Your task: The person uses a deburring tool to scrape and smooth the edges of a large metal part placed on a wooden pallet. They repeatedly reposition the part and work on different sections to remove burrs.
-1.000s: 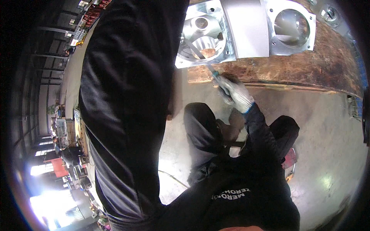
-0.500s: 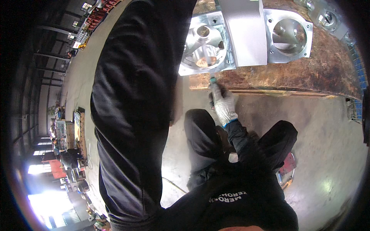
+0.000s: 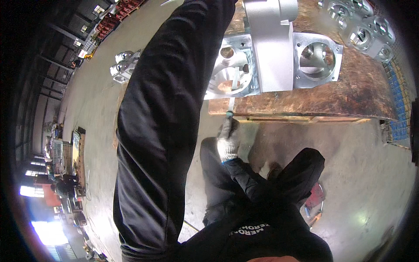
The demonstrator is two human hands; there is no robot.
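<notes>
My right hand, in a whitish knit glove with a blue cuff edge, is closed around the green handle of a file. Its flat metal blade reaches into the round opening of the left square flange on a silver metal casting. That casting lies on a worn brown wooden board, with a second flanged opening on its right side. Across the left of the view runs my left arm in a black sleeve, stretching toward the casting's left side. The left hand itself does not show.
The board has its near edge just beyond my knees. More metal castings stand at the far right, beside a blue wire basket. Another casting shows left of my sleeve. A red object lies on the floor by my leg.
My right hand has drawn back toward me and to the left, and more of the file's blade shows outside the casting. The view has shifted, bringing more castings into sight.
</notes>
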